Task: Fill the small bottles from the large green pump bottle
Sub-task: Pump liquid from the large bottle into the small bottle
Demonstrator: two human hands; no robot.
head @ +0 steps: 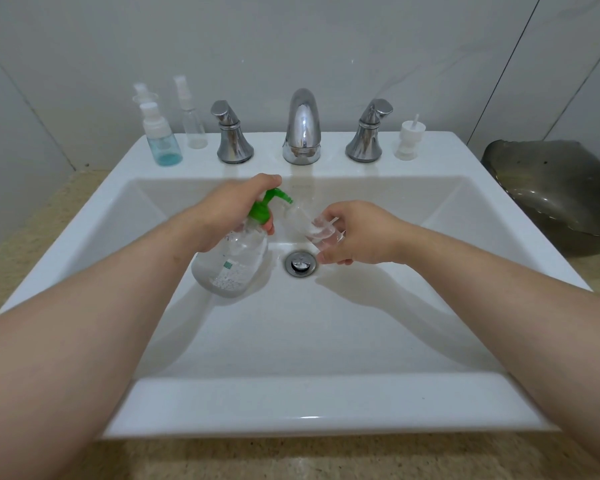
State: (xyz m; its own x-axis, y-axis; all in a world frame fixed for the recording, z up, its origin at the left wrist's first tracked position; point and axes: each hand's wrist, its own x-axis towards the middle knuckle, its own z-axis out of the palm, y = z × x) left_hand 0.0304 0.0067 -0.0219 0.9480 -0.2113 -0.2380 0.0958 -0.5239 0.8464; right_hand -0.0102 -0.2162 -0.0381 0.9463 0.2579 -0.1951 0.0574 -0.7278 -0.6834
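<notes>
We see a white sink [291, 407] set in a speckled beige surface [291, 459]. On its far rim a chrome faucet [302, 126] stands between a left handle [232, 136] and a right handle [367, 133]. A metal drain [300, 264] sits mid-basin, and a dark dish [561, 188] lies far right.

A bathroom: white sink [499, 209], chrome faucet [302, 129], tiled wall [326, 39].

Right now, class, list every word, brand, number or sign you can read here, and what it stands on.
None can be read.
Pump bottle: label with a green patch and fine print, too small and blurred to read.
Elsewhere: no writing shows.
</notes>
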